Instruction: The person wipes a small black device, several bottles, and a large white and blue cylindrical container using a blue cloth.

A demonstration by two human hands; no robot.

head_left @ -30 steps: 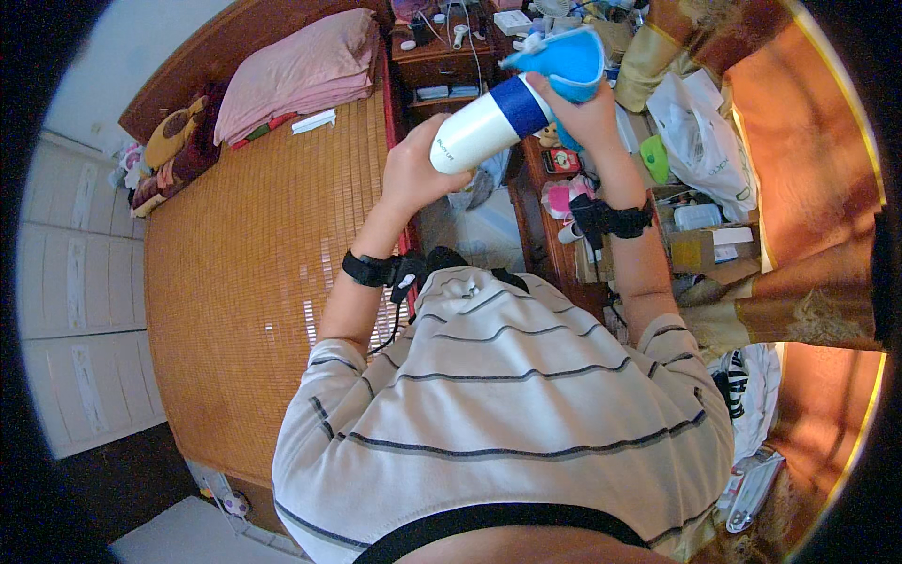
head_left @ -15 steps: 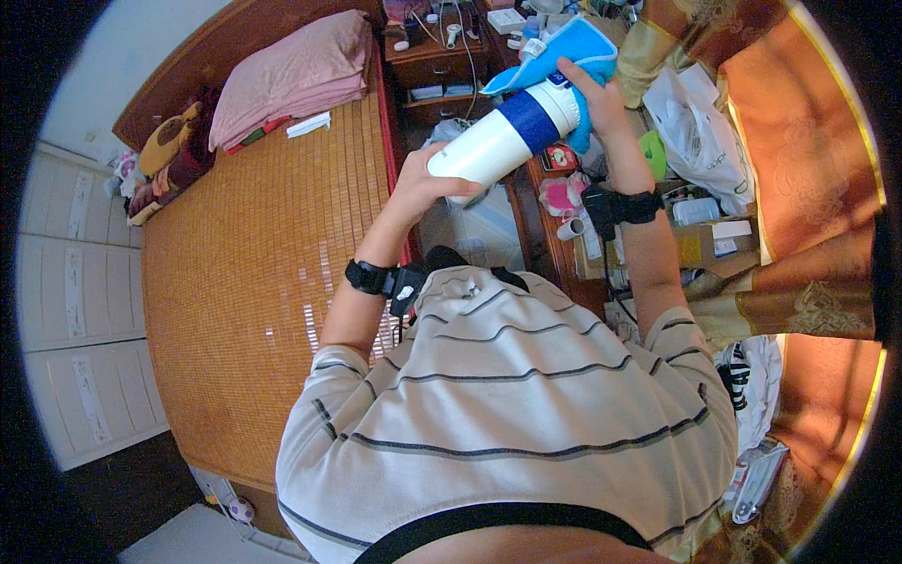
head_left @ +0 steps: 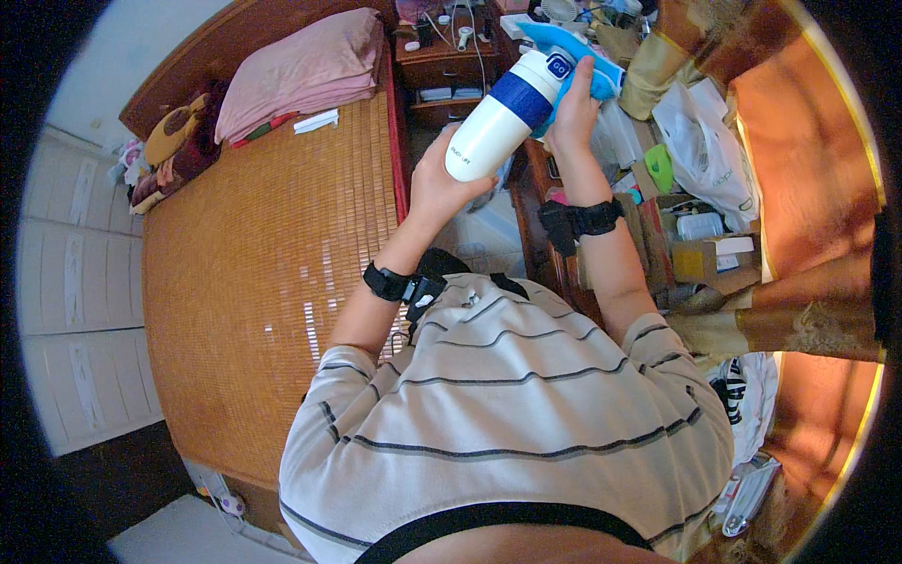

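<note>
My left hand (head_left: 440, 183) cups base of white bottle (head_left: 493, 127), fingers curled shut under bottom end. Bottle held in air before chest, above gap between bed (head_left: 263, 273) and cluttered desk (head_left: 564, 273). Long axis tilts from base at lower left up to blue-banded top at upper right. My right hand (head_left: 575, 111) wraps top end, fingers closed on blue cloth (head_left: 568, 42) against lid. Both hands touch bottle; right nearer cap.

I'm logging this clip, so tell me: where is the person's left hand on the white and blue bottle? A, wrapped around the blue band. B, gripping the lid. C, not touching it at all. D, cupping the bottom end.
D: the left hand cups the bottom end of the white and blue bottle, while the right hand holds a blue cloth against its upper part.
</note>
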